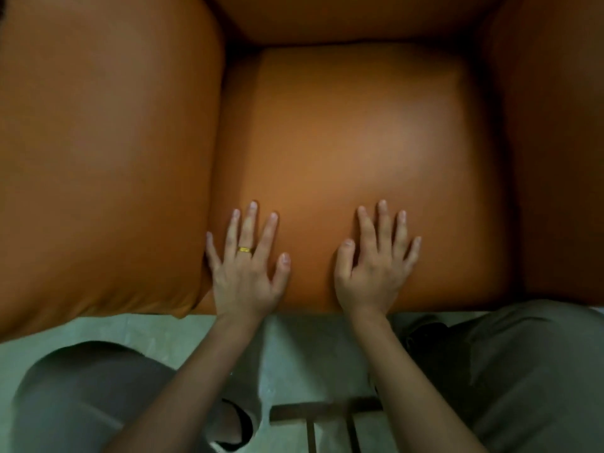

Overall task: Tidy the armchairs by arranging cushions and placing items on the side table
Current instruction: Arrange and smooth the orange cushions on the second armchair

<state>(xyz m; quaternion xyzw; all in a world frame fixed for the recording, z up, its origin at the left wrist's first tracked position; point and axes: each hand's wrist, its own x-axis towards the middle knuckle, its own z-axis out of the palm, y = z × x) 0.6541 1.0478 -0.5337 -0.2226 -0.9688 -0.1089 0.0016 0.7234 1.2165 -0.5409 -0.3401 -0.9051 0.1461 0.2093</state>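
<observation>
Lying flat, left hand (245, 273) and right hand (376, 268) press seat cushion (359, 135); armrests (98, 142) cropped.

pale green floor (163, 335), dark wooden frame (327, 411)

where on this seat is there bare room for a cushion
The seat cushion is bare from the backrest down to the left hand and right hand, between the left armrest and right armrest. The front edge is crowded: both hands lie flat there.

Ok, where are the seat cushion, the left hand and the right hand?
seat cushion (359, 125): head view, middle of its bare top.
left hand (245, 276): head view, back of the hand.
right hand (376, 273): head view, back of the hand.
</observation>
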